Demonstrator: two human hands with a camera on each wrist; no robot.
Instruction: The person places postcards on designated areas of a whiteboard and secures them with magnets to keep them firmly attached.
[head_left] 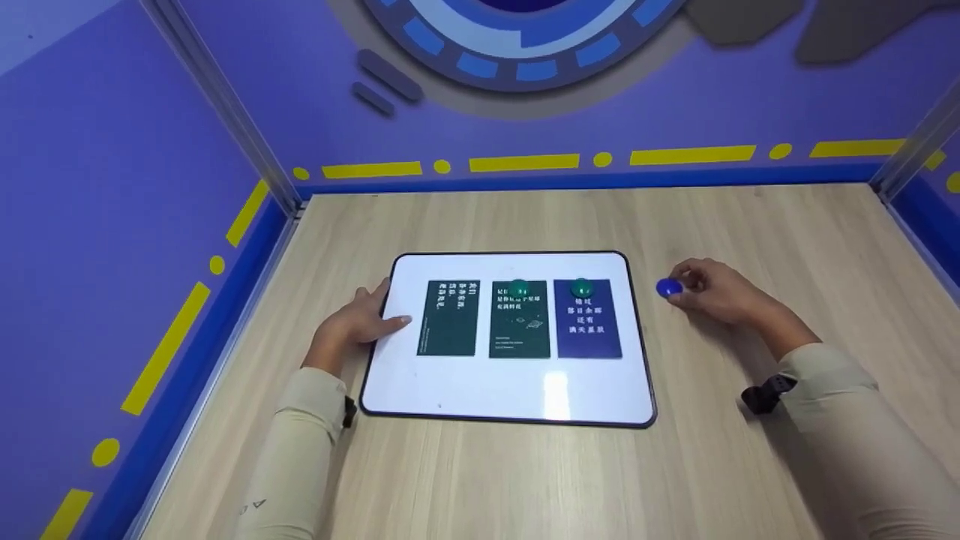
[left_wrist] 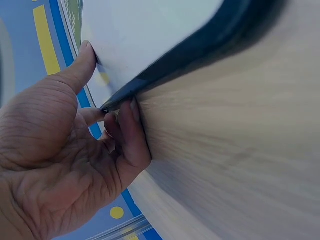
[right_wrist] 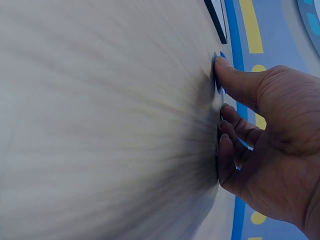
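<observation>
A black-rimmed whiteboard (head_left: 487, 391) lies on the table with three printed cards on it. The left card (head_left: 450, 322) is dark green and bare of magnets. A green round magnet (head_left: 518, 288) sits on the middle green card (head_left: 519, 330), and another green magnet (head_left: 582, 287) on the purple-blue card (head_left: 589, 341). My left hand (head_left: 358, 319) grips the board's left edge, thumb on the white surface and fingers at the rim. Right of the board, my right hand (head_left: 716, 292) pinches a blue round magnet (head_left: 667, 287) between thumb and fingers, low over the table.
The wooden table (head_left: 510, 480) extends around the board. Purple-blue walls with yellow markings (head_left: 525, 162) enclose its back and sides. A black wrist device (head_left: 768, 394) sits at the right cuff.
</observation>
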